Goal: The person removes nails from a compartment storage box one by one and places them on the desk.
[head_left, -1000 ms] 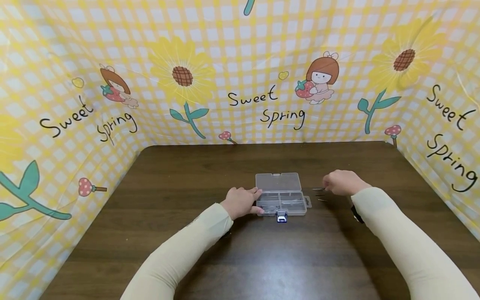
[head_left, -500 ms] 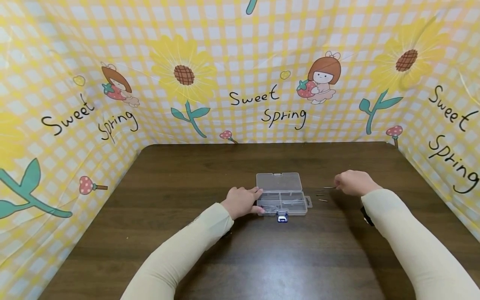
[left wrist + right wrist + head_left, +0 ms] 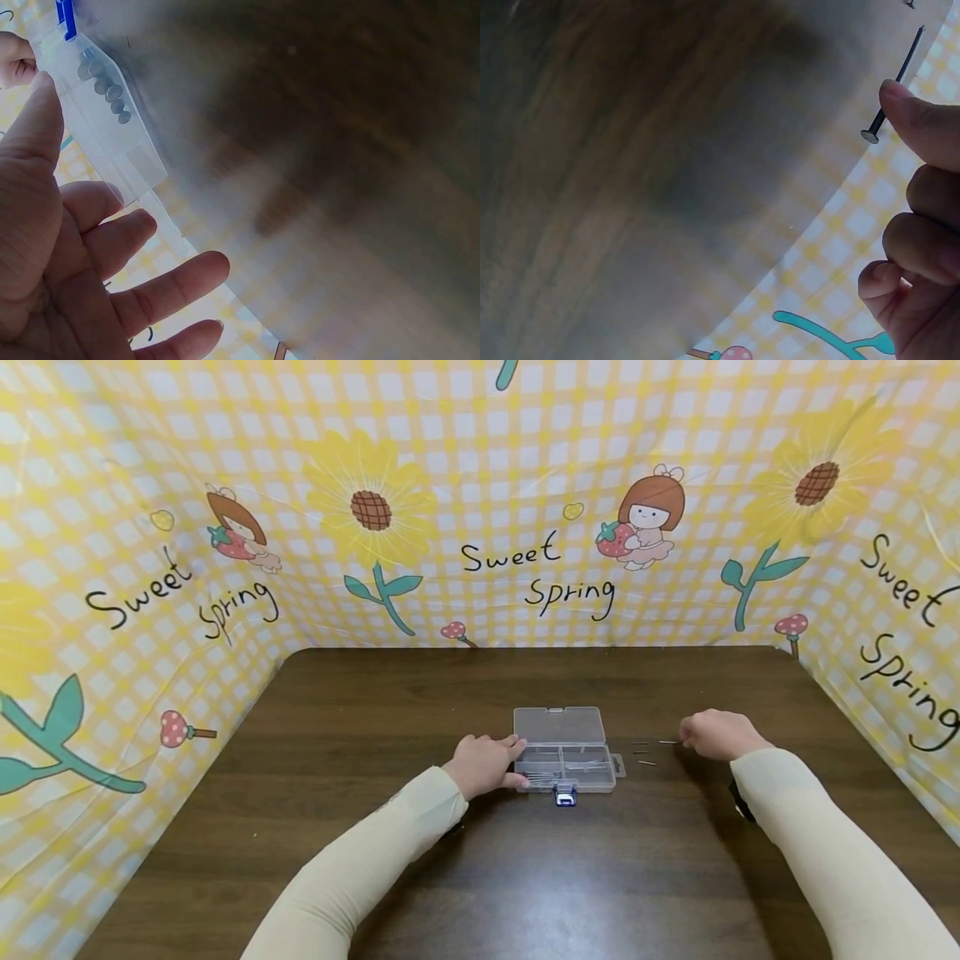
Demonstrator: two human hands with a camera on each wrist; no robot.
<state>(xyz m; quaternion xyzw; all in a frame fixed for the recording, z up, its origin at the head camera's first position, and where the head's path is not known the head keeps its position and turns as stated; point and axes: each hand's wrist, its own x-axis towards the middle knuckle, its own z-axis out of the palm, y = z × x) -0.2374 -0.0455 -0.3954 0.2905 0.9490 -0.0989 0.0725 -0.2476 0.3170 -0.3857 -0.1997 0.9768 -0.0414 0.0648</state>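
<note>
A clear plastic compartment box [image 3: 588,779] stands with its lid [image 3: 558,725] raised at the back; nails [image 3: 542,777] lie inside. My left hand [image 3: 480,766] holds the box's left end, thumb near the front corner and index finger near the hinge. In the left wrist view, nail heads [image 3: 113,93] show through the box wall, and the other fingers are spread. Right of the box, my right hand [image 3: 718,735] pinches a nail [image 3: 910,56], its flat head beside the thumb and its point sticking out beyond it. The right hand's other fingers are curled in.
Several loose nails [image 3: 647,764] lie on the dark wooden table [image 3: 390,693] between the box and my right hand. A blue latch [image 3: 566,797] hangs at the box's front. A yellow checked cloth [image 3: 495,493] stands around the back and sides.
My right hand has moved right, away from the loose nails, with the pinched nail, and sits slightly lower in view. The left hand and box stay in place.
</note>
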